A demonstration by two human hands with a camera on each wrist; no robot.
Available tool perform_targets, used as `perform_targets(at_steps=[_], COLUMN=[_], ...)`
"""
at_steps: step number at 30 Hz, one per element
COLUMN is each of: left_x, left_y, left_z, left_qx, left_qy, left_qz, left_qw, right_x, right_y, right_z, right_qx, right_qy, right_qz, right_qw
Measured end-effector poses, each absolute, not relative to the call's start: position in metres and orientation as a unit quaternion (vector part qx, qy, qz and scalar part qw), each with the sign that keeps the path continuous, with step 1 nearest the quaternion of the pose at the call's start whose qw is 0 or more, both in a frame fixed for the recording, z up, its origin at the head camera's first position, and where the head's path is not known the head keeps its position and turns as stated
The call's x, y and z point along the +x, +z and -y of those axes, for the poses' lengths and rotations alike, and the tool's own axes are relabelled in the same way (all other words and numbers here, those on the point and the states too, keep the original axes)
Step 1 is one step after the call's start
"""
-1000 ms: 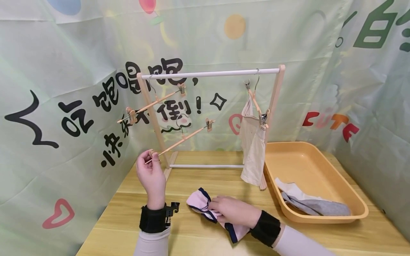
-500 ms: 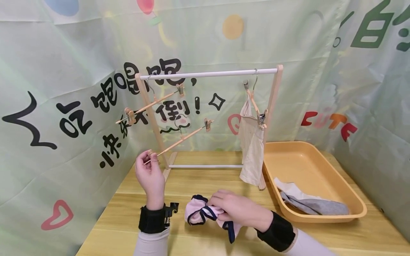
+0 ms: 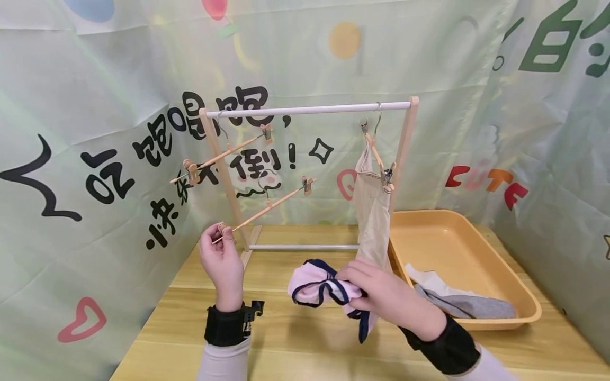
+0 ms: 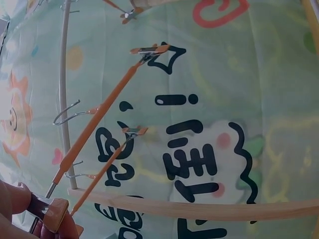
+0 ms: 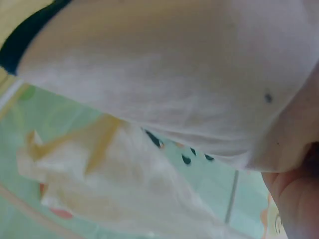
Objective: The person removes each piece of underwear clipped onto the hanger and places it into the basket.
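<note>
1. Left hand (image 3: 222, 267): the fingers (image 3: 227, 234) are curled and clamped on the clip (image 4: 54, 215) at the near end of a hanger (image 3: 267, 208).
2. Right hand (image 3: 383, 292): its fingers are bent over a pink cloth (image 3: 312, 280) with dark trim, gripping it in a bunch.
3. From the head view, that hanger's long axis runs from eight o'clock, at the left hand, to two o'clock; another clip sits on its far end.
4. The pink cloth is above the table (image 3: 190, 338), over its shadow. Its puffed end points to nine o'clock from the fingers, and a dark-edged corner droops towards six.
5. The left forearm rises almost straight to twelve; the right one slants in from four towards ten.
6. At twelve stands a rack (image 3: 310, 110), with a beige cloth (image 3: 371, 222) hanging near its right post.
7. At two o'clock sits an orange basin (image 3: 443, 230) containing grey and white cloths (image 3: 486, 306).
</note>
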State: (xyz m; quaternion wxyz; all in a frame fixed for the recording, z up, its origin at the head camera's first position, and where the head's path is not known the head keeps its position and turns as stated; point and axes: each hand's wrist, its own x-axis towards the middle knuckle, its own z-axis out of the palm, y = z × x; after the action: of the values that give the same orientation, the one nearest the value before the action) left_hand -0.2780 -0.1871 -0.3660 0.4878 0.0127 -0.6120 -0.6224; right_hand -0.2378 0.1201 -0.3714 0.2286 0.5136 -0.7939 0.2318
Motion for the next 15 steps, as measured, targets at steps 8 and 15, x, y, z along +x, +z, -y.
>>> perform_targets(at_steps=[8, 15], left_x=[-0.278, -0.279], left_y=[-0.365, -0.366], left_z=[0.187, 0.187], left_qx=[0.012, 0.013], left_qy=[-0.622, -0.622], left_qz=[0.612, 0.613], left_qw=[0.488, 0.488], right_x=[-0.238, -0.231], right_y=[-0.351, -0.335], right_z=[-0.146, -0.167], right_qx=[0.506, 0.490], right_qy=[0.266, 0.329], right_qz=[0.742, 0.677], right_qw=[0.350, 0.440])
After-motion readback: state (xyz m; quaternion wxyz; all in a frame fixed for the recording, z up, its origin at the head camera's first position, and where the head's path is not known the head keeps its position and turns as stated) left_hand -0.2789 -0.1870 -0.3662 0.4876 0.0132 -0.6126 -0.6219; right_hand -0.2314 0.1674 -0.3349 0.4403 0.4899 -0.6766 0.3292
